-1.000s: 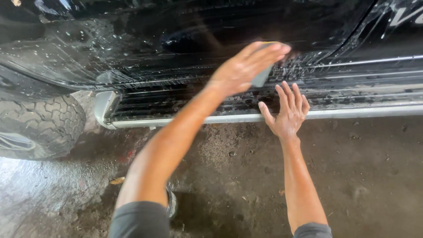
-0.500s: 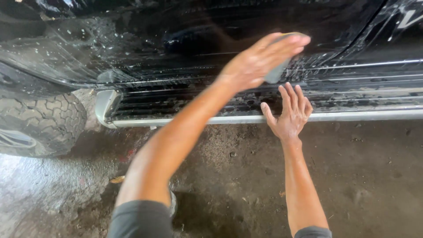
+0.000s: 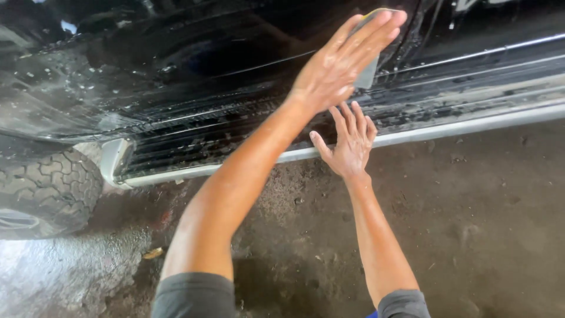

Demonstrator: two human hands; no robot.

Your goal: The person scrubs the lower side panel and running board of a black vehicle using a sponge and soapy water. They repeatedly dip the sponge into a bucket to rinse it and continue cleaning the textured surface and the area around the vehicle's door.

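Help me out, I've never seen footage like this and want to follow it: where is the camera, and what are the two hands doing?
The camera sits on the person's head and looks down, so both arms reach out from the bottom edge. The left hand presses a sponge, grey with a yellow edge, flat against the wet black car body. The right hand is open, fingers spread, resting on the car's silver running board. A tyre shows at the left, and the concrete floor below is damp and dirty.
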